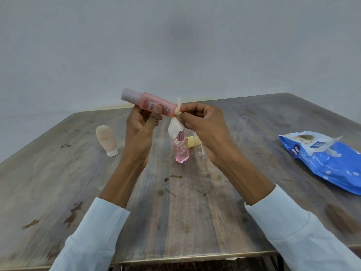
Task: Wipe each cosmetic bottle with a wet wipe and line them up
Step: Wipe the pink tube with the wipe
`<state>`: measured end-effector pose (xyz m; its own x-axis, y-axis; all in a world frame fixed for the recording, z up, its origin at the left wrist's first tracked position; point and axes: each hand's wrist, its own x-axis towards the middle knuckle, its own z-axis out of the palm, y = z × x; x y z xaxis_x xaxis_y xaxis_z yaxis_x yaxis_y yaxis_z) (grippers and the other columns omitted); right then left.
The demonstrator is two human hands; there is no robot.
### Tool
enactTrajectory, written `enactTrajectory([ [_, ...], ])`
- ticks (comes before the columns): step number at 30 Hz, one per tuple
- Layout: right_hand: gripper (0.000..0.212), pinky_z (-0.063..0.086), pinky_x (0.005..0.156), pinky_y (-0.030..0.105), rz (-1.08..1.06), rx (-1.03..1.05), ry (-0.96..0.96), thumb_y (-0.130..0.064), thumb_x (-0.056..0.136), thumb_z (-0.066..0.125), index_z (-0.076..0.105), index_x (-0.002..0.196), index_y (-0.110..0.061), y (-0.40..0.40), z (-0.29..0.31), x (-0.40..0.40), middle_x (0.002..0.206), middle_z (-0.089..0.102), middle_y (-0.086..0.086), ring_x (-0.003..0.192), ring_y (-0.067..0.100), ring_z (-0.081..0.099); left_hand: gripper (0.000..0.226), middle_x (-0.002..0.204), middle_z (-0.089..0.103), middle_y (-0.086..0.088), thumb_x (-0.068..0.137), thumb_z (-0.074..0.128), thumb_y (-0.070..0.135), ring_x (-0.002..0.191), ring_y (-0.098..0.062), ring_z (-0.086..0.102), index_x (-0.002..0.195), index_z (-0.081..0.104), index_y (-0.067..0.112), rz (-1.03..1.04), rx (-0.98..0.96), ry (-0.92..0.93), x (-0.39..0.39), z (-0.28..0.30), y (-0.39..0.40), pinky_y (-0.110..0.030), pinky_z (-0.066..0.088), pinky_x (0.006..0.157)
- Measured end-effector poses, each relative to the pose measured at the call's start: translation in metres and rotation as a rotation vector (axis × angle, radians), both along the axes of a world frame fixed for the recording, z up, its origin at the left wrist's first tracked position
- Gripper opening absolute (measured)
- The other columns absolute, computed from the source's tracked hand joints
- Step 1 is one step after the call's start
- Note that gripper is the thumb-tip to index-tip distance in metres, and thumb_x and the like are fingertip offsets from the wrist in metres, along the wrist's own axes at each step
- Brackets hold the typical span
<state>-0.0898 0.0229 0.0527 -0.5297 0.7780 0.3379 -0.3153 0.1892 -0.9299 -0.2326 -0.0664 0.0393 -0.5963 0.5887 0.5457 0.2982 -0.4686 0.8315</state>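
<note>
My left hand grips a long pink bottle with a pale lilac cap, held sideways above the table. My right hand pinches a white wet wipe wrapped round the bottle's right end, with a loose tail hanging down. Below stand a small square pink perfume bottle and a clear glass bottle, partly hidden by my right wrist. A yellowish tube lies behind them. A beige tube stands on its white cap at the left.
A blue pack of wet wipes lies at the right with its flap open and a wipe sticking out. The stained wooden table ends at a front edge just below my sleeves. A plain grey wall rises behind.
</note>
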Motion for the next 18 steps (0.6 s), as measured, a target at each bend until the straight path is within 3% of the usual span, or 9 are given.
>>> enactTrajectory([
  [4, 0.011, 0.063, 0.098, 0.039, 0.118, -0.160, 0.128, 0.000, 0.092, 0.078, 0.078, 0.103, -0.002, 0.0028, 0.0044, 0.0033, 0.100, 0.081, 0.015, 0.091, 0.023, 0.079, 0.025, 0.107, 0.073, 0.008, 0.099, 0.068, 0.043, 0.103, -0.014, 0.069, 0.118, 0.062, 0.029, 0.161, -0.033, 0.147, -0.0052, -0.0035, 0.0032, -0.022, 0.056, 0.084],
  [8, 0.017, 0.062, 0.099, 0.038, 0.136, -0.224, 0.180, 0.002, 0.093, 0.076, 0.077, 0.110, 0.001, 0.0051, 0.0040, 0.0010, 0.106, 0.081, 0.018, 0.099, 0.028, 0.079, 0.023, 0.109, 0.074, 0.014, 0.098, 0.073, 0.043, 0.106, -0.011, 0.071, 0.116, 0.060, 0.037, 0.192, -0.046, 0.147, -0.0055, -0.0031, 0.0026, -0.030, 0.060, 0.089],
  [12, 0.015, 0.061, 0.096, 0.044, 0.019, -0.084, 0.044, 0.000, 0.091, 0.078, 0.077, 0.104, -0.006, 0.0017, -0.0027, -0.0045, 0.103, 0.079, 0.021, 0.085, 0.020, 0.074, 0.041, 0.108, 0.074, 0.003, 0.095, 0.069, 0.042, 0.099, -0.008, 0.071, 0.123, 0.062, 0.014, 0.150, 0.023, 0.073, 0.0014, -0.0017, -0.0002, -0.022, 0.055, 0.081],
  [14, 0.014, 0.062, 0.094, 0.043, 0.010, -0.068, 0.048, 0.000, 0.091, 0.078, 0.076, 0.101, -0.008, 0.0017, -0.0024, -0.0046, 0.098, 0.079, 0.017, 0.085, 0.019, 0.075, 0.034, 0.108, 0.073, 0.007, 0.098, 0.070, 0.040, 0.101, -0.005, 0.070, 0.122, 0.062, 0.018, 0.200, 0.001, 0.132, -0.0006, -0.0006, -0.0011, -0.019, 0.054, 0.082],
  [18, 0.018, 0.063, 0.098, 0.037, 0.174, -0.185, 0.236, 0.008, 0.094, 0.072, 0.071, 0.112, 0.004, 0.0060, 0.0065, 0.0012, 0.107, 0.076, 0.020, 0.099, 0.028, 0.077, 0.019, 0.097, 0.066, 0.022, 0.101, 0.073, 0.026, 0.091, 0.009, 0.063, 0.115, 0.060, 0.028, 0.427, -0.091, 0.384, -0.0045, -0.0017, -0.0003, -0.010, 0.048, 0.078],
])
